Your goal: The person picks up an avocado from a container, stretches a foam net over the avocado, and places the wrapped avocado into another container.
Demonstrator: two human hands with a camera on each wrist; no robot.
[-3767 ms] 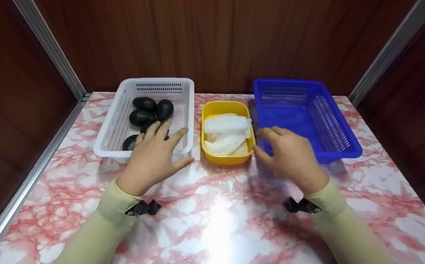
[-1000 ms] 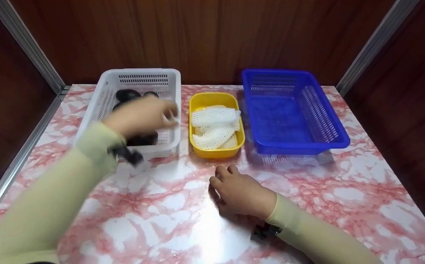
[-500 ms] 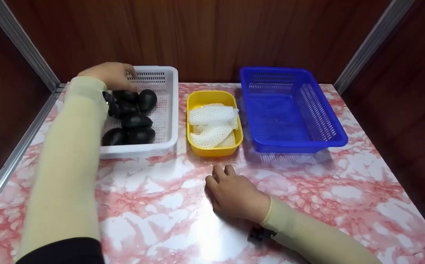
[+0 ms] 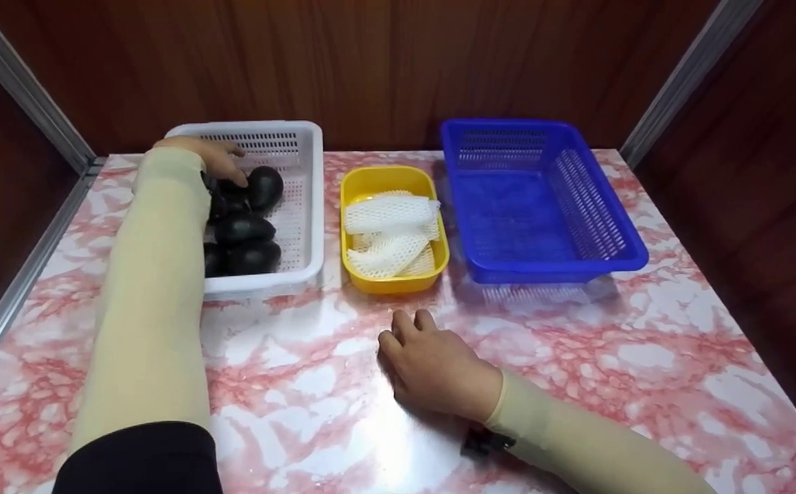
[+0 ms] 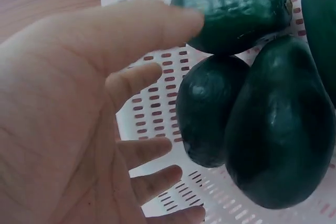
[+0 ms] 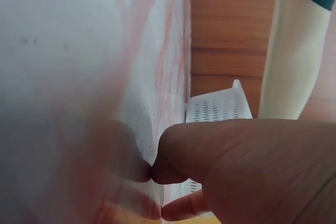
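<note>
Over the back left of the white basket (image 4: pixel 318 206), my left hand (image 4: pixel 207 156) reaches down among several dark green avocados (image 4: pixel 265 189). In the left wrist view the left hand (image 5: pixel 79 108) has its thumb and fingers spread apart with nothing between them. Its thumb overlaps one avocado (image 5: pixel 236 9) in that view; whether they touch, I cannot tell. Another avocado (image 5: pixel 281 129) lies nearby. My right hand (image 4: pixel 439 367) rests on the marbled table with loosely bent fingers, holding nothing. In the right wrist view, the right hand's (image 6: pixel 252 166) fingertips meet the shiny tabletop.
A yellow tub (image 4: pixel 398 283) with white foam net sleeves (image 4: pixel 391 214) stands beside the white basket. To its right is a blue basket (image 4: pixel 549 267) with nothing in it. A wooden panel (image 4: pixel 370 68) closes off the table's back edge.
My left hand has swung from the white basket's front to its back left, then lowered among the avocados. My right hand has come from beside the blue basket down to the table.
</note>
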